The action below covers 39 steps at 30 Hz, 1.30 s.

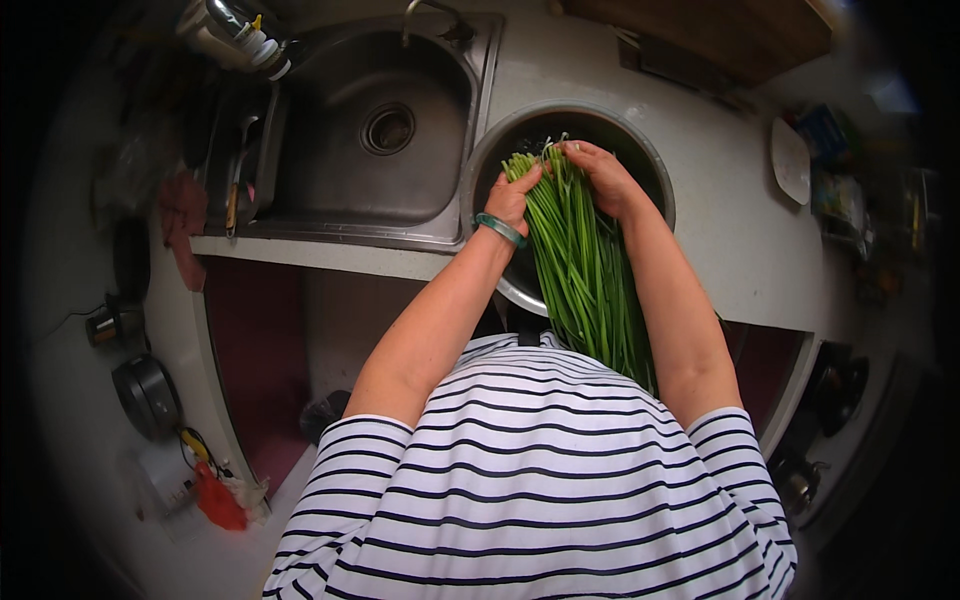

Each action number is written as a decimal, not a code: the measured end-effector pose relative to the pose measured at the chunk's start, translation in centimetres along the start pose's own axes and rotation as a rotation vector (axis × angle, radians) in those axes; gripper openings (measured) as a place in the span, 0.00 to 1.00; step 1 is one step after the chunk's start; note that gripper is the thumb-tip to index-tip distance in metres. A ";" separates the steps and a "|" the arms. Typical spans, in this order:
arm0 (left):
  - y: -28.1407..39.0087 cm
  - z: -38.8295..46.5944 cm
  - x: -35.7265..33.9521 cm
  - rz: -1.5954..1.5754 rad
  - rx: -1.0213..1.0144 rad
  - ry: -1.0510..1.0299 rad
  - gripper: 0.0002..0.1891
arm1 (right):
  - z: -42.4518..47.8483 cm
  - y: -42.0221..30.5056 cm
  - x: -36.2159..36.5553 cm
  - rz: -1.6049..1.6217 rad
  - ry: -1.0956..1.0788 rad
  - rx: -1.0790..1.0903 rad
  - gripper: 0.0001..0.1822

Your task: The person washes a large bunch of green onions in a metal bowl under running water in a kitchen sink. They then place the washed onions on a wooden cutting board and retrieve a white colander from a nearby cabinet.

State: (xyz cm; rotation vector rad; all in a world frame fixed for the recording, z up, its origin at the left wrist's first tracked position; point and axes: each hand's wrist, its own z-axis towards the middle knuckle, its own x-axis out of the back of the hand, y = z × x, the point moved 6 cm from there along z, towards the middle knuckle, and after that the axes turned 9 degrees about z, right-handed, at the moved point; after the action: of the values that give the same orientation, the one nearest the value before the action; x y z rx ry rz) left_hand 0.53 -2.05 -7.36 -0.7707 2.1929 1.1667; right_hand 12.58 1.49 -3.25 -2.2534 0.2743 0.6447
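A thick bunch of long green garlic chives [581, 255] lies over a round metal basin [664, 161], its leaves hanging past the near rim towards my striped shirt. Around the pale cut ends, on the left side, my left hand [514, 199] grips the bunch with the thumb on top. A green bangle [501, 229] circles that wrist. On the other side, my right hand [604, 176] holds the stem ends between bent fingers and thumb. Part of the basin's inside is hidden by the chives and my arms.
Left of the basin is a stainless steel sink [337, 172] with a faucet [431, 11]. A wooden-handled utensil [236, 180] lies in its narrow side compartment. A pink cloth [181, 217] drapes over the counter edge. A white dish [790, 161] stands at the right.
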 end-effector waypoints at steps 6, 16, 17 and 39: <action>-0.7 0.3 0.6 0.051 -0.071 0.073 0.11 | 1.7 0.8 -0.2 -0.255 0.212 0.231 0.12; -1.7 0.2 2.9 0.267 -0.104 0.341 0.10 | 2.2 2.2 2.0 -0.119 0.277 0.065 0.21; -1.4 0.1 3.4 0.406 -0.138 0.425 0.12 | 2.3 2.1 1.9 -0.319 0.315 0.136 0.23; -1.2 0.0 1.1 -0.037 0.064 0.200 0.13 | 0.6 0.7 1.5 0.064 0.116 0.025 0.09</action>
State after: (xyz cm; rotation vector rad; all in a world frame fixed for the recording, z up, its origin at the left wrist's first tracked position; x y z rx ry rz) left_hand 0.62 -2.88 -8.77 -0.9316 2.3549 1.0348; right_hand 13.37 1.48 -4.82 -2.2689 0.4113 0.5420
